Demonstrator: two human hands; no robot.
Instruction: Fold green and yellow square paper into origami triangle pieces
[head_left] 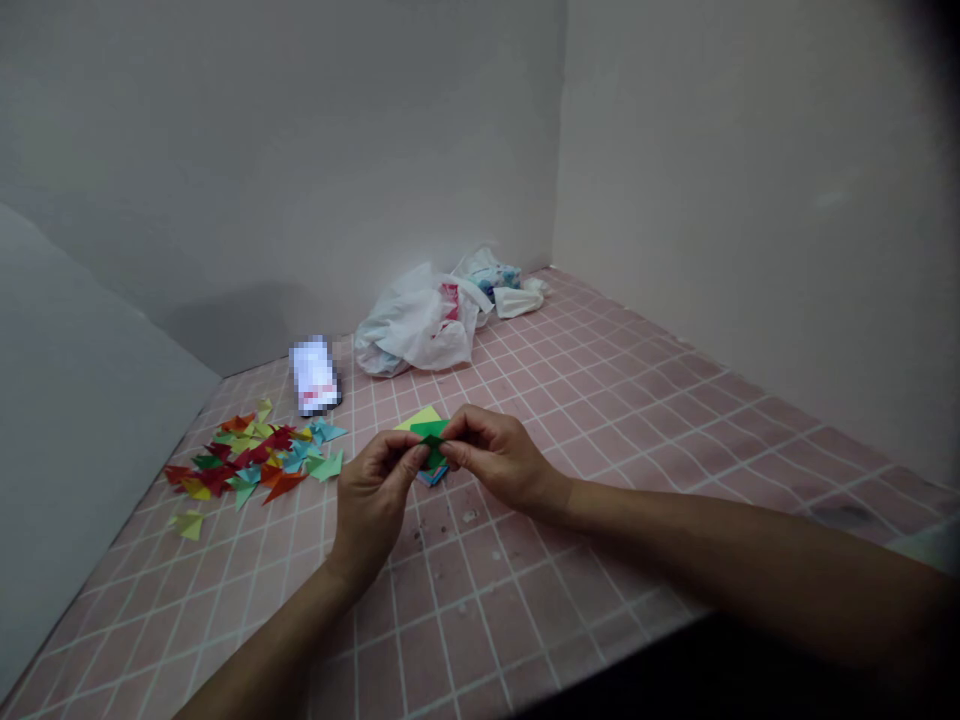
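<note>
Between my two hands is a small piece of green origami paper (432, 440), partly folded and pinched from both sides. My left hand (379, 490) grips its left edge between thumb and fingers. On the opposite edge, my right hand (506, 465) holds it the same way, with fingers bent. Just behind and below lies a small stack of coloured paper squares, with a yellow sheet (421, 416) showing at the back and blue edges at the front; my fingers hide part of it. To the left of my left hand spreads a pile of small folded paper pieces (259, 450) in several colours.
A phone with a lit, blurred screen (315, 375) stands behind the pile. White plastic bags (424, 320) and a blue-and-white package (495, 275) sit by the back wall. Pink tile-patterned covering (600, 400) spans the surface, with walls at the back, left and right.
</note>
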